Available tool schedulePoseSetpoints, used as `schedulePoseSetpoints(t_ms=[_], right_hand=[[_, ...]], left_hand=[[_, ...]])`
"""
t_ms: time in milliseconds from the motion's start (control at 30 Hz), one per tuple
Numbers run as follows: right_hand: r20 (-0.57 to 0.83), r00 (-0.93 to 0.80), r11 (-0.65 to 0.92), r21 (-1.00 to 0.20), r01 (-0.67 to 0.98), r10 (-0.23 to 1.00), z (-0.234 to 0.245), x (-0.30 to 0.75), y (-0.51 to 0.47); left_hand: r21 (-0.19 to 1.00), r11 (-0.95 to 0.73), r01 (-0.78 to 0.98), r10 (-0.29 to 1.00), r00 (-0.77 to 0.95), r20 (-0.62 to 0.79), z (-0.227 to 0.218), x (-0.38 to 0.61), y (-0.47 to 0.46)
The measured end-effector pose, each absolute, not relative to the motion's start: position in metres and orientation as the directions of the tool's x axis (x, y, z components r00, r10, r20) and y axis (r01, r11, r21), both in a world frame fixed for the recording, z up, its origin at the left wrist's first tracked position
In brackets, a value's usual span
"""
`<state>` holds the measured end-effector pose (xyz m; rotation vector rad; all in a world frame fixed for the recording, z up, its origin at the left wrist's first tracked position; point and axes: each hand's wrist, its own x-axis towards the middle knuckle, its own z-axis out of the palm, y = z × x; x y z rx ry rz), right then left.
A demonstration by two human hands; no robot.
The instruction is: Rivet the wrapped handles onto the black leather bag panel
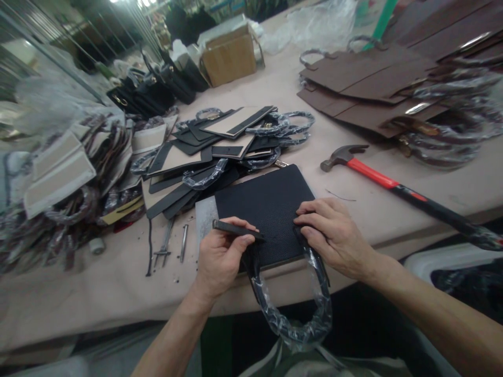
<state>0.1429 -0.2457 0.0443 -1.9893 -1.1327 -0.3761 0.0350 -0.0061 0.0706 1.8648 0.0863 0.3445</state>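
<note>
A black leather bag panel (263, 204) lies near the table's front edge, partly over a grey metal plate (205, 214). My left hand (220, 262) is closed around a dark flat metal tool like a punch (236, 228), its tip at the panel near one end of the bag handle (301, 335). That handle is black, wrapped in clear plastic, and loops down past the table edge towards me. With curled fingers, my right hand (334, 235) grips the handle's other end against the panel. My fingers hide part of both handle ends.
A claw hammer (371, 173) with a red and black grip lies to the right. Stacked black and beige panels (231, 131) sit behind the work, brown bag pieces (361, 78) at back right. Small metal tools (183, 243) lie at left; a cardboard box (230, 57) stands behind.
</note>
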Motion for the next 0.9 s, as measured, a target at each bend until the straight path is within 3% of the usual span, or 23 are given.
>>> schedulePoseSetpoints(t_ms=[433,900], right_hand=[[0.583,0.569,-0.278,-0.514,0.811,0.580,0.041,0.143,-0.247],[0.593,0.552,-0.273,-0.497,0.824,0.586,0.042,0.143,-0.247]], left_hand=[[0.900,-0.403,-0.165,0.171,0.953,0.252,0.066,0.035,-0.015],[0.696,-0.646,-0.312,0.047,0.895,0.444,0.060,0.039,-0.020]])
